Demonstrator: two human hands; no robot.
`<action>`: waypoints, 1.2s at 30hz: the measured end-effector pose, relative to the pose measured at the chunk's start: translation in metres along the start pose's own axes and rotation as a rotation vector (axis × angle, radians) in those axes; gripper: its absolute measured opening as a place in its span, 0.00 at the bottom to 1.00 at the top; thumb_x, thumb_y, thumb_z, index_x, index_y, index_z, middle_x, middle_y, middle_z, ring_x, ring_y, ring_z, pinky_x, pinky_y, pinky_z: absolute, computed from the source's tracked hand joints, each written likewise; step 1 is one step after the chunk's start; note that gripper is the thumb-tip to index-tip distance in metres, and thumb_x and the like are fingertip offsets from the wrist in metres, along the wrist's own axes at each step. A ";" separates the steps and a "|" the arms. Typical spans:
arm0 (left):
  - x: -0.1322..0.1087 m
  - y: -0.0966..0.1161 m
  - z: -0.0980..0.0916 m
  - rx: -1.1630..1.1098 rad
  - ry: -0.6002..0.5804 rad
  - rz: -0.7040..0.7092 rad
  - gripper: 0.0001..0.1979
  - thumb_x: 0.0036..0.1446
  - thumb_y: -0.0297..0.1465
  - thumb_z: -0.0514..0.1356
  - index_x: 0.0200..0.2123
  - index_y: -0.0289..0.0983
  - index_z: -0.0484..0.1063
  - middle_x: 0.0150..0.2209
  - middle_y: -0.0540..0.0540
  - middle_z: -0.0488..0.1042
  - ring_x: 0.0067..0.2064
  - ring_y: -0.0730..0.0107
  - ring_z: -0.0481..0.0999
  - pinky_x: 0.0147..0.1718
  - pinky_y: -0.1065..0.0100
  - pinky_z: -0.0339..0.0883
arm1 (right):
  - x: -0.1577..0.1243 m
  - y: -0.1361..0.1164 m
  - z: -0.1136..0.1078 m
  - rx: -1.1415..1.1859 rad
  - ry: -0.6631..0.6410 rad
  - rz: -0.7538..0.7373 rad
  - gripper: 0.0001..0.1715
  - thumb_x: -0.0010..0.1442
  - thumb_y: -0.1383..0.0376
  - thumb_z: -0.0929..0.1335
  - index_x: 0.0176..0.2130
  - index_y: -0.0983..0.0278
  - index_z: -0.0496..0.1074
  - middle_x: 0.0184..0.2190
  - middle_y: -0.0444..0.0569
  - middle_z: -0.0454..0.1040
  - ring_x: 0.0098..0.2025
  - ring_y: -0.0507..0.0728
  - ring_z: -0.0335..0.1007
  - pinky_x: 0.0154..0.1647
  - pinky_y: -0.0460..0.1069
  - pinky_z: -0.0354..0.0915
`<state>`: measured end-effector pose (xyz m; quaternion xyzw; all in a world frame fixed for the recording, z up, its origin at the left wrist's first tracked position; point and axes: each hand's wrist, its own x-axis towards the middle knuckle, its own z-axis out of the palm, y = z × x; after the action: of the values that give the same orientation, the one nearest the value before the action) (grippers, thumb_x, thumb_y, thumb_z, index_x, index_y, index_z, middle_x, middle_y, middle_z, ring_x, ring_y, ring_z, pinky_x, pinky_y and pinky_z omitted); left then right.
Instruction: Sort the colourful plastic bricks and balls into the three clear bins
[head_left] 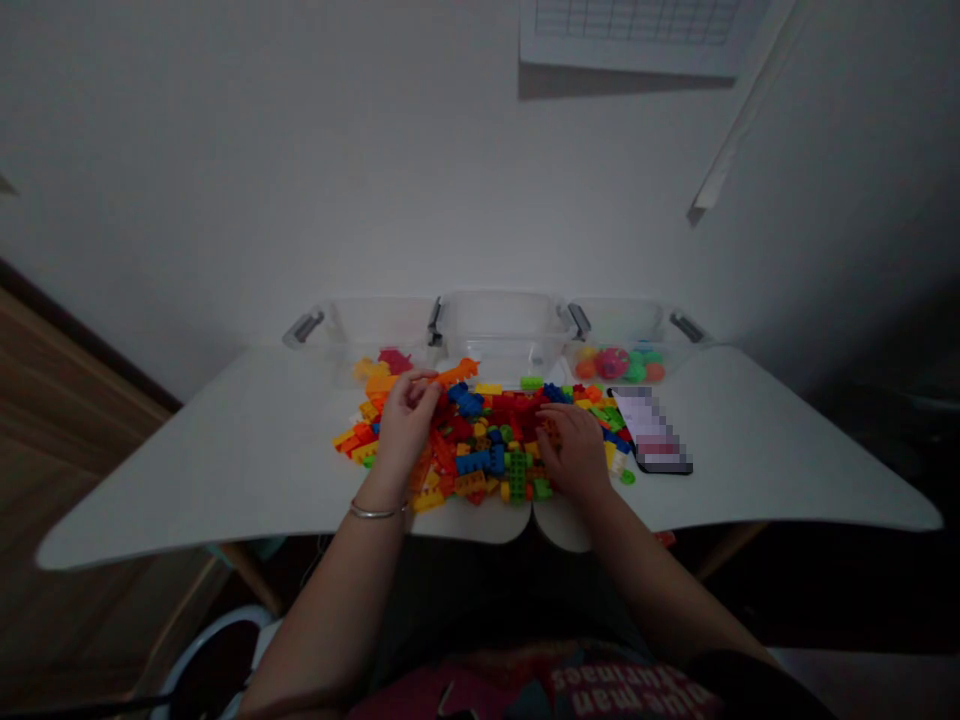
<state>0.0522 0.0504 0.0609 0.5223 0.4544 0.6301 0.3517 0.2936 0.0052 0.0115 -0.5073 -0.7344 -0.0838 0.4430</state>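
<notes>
A heap of coloured plastic building bricks [487, 440] lies on the white table [247, 450] in front of me. My left hand [405, 425] is raised over the heap's left side, fingers pinched on an orange piece [459, 374] that sticks out to the right. My right hand [576, 450] rests palm down on the right part of the heap, fingers curled among the bricks; what they hold, if anything, is hidden. A thin bracelet [373, 512] circles my left wrist.
Three clear plastic bins stand along the wall: left bin [352, 335] with orange and red pieces, middle bin [501, 335], right bin [637, 345] with round coloured pieces. A phone [651, 432] lies right of the heap. The table's front edge has a notch at my body.
</notes>
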 end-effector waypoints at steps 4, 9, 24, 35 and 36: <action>0.016 0.003 -0.015 -0.200 0.203 -0.141 0.16 0.47 0.40 0.66 0.38 0.39 0.69 0.30 0.51 0.76 0.29 0.73 0.77 0.27 0.75 0.67 | 0.000 0.001 0.001 0.003 0.001 -0.003 0.09 0.64 0.66 0.64 0.42 0.62 0.73 0.44 0.52 0.78 0.49 0.62 0.70 0.54 0.59 0.62; 0.036 0.012 -0.033 -0.246 0.344 -0.165 0.13 0.52 0.39 0.63 0.36 0.39 0.66 0.33 0.50 0.78 0.29 0.77 0.76 0.27 0.77 0.65 | 0.000 0.004 0.003 0.098 0.033 0.056 0.10 0.65 0.66 0.62 0.40 0.61 0.73 0.42 0.52 0.78 0.47 0.61 0.71 0.52 0.58 0.62; 0.094 0.023 -0.058 1.086 0.195 0.205 0.14 0.58 0.37 0.56 0.45 0.39 0.74 0.43 0.40 0.80 0.49 0.54 0.76 0.57 0.51 0.58 | -0.003 0.010 0.006 0.170 0.034 0.099 0.11 0.64 0.66 0.61 0.40 0.60 0.72 0.40 0.51 0.78 0.44 0.60 0.71 0.49 0.57 0.64; 0.085 0.014 -0.049 1.316 0.052 0.165 0.21 0.63 0.37 0.47 0.44 0.38 0.79 0.51 0.33 0.76 0.59 0.39 0.64 0.61 0.31 0.39 | -0.001 0.006 0.005 0.156 0.018 0.107 0.11 0.64 0.66 0.61 0.40 0.61 0.72 0.40 0.52 0.78 0.44 0.61 0.71 0.49 0.57 0.64; 0.086 0.012 -0.049 1.280 0.068 0.181 0.20 0.62 0.37 0.48 0.43 0.39 0.79 0.50 0.34 0.76 0.59 0.40 0.64 0.61 0.30 0.39 | -0.001 0.006 0.005 0.155 0.014 0.109 0.11 0.64 0.66 0.61 0.40 0.61 0.72 0.40 0.52 0.78 0.44 0.61 0.71 0.49 0.57 0.64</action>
<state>-0.0128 0.1155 0.0990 0.6449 0.7051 0.2779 -0.0985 0.2960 0.0105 0.0058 -0.5102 -0.7068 -0.0058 0.4900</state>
